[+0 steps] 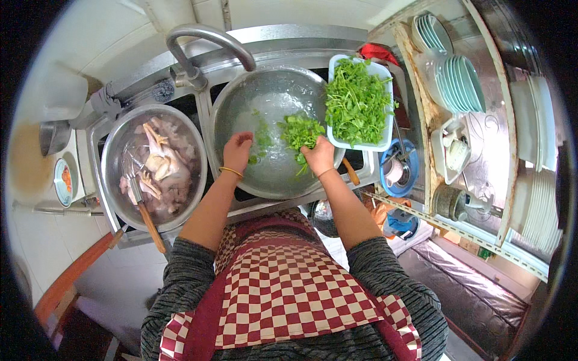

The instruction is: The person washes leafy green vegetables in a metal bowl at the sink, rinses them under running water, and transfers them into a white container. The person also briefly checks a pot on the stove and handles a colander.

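A large round metal basin filled with water sits in the sink before me. Inside it, my right hand grips a bunch of leafy green herbs, which looks like cilantro. Over the basin's left part hangs my left hand, with a bangle at the wrist. Its fingers are curled and partly hidden, so I cannot see whether they hold anything. Loose green leaves float just to its right. A pale blue plastic basket heaped with more of the herbs stands against the basin's right rim.
On the left, a metal bowl holds a plucked whole bird, meat in cloudy water and a wooden-handled tool. A curved faucet arches behind. Stacked bowls fill a rack at right, above a blue basin.
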The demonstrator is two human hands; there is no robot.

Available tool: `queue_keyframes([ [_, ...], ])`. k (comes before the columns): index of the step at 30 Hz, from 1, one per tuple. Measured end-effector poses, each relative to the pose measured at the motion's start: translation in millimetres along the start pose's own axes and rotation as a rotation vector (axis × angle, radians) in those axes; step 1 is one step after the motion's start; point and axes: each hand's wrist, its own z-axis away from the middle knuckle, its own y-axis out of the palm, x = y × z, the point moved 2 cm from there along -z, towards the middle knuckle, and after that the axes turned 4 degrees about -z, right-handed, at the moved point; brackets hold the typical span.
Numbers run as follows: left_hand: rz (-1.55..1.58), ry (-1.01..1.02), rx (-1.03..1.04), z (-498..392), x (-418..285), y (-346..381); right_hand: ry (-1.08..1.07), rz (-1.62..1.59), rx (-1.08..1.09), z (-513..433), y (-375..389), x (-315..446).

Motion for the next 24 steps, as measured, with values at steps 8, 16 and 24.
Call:
queue_keyframes([
  [8,-0.711,0.177,-0.061,-27.7,34.1,9.1,-0.100,-0.078,-0.112,-9.7,-118.4,45.0],
  [16,-0.332,-0.207,-0.099,-62.5,70.1,23.9,-0.194,0.240,-0.199,-100.1,-213.2,19.5],
  [24,-0.444,0.044,0.014,-112.4,44.4,85.7,0.034,0.477,0.039,-105.0,-190.2,-10.7],
])
